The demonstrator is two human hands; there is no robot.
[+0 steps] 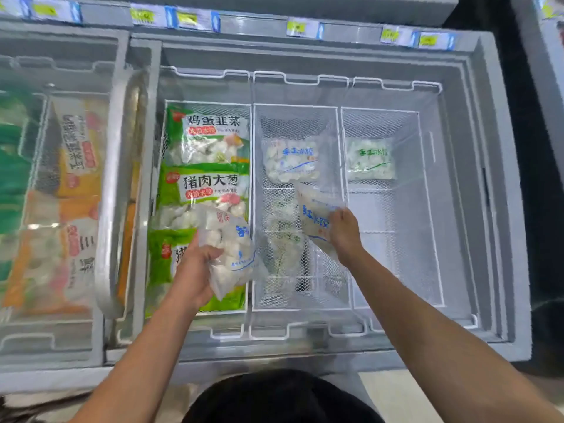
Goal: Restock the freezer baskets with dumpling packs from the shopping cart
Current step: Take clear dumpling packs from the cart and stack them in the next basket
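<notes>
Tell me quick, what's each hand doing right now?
Left hand: fingers grip a clear dumpling pack.
Right hand: fingers grip another clear dumpling pack.

arms: both bare to past the elbow, no sleeves | wrists: no watch or bands | lower garment [280, 398]: dark

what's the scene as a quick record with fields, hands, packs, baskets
left hand: grips clear dumpling pack over left basket
right hand: grips second clear pack over middle basket
left basket: green printed packs in a row
middle basket: one clear pack at far end
right basket: one clear pack at far end
</notes>
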